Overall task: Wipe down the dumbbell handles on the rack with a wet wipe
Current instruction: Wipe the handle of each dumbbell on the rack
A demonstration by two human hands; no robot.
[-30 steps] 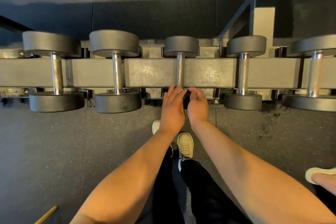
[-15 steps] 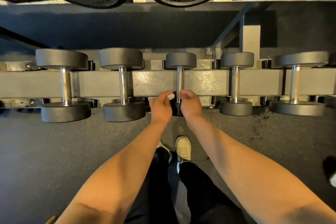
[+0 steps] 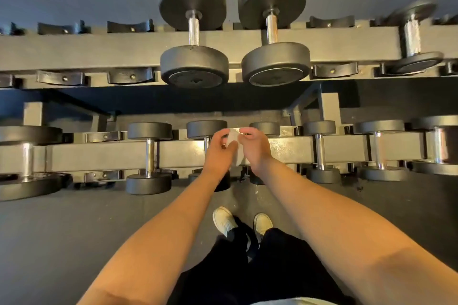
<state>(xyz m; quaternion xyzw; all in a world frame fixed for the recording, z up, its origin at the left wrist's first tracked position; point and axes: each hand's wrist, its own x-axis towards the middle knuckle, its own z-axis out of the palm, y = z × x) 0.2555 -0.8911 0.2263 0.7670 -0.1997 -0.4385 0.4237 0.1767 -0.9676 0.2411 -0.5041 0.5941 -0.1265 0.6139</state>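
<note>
Small white wipe (image 3: 233, 136), crumpled, pinched between left hand (image 3: 219, 153) and right hand (image 3: 256, 148), held above the lower rail of the grey rack (image 3: 99, 153). Lower row: 7 dumbbells (image 3: 149, 153), black round heads, chrome handles, lying across the rail. Upper row: 2 big dumbbells (image 3: 193, 30) side by side, a 3rd blurred at right.

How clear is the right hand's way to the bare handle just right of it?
Probably reachable, yes: the right hand pinches the wipe near that handle, with nothing between them.
</note>
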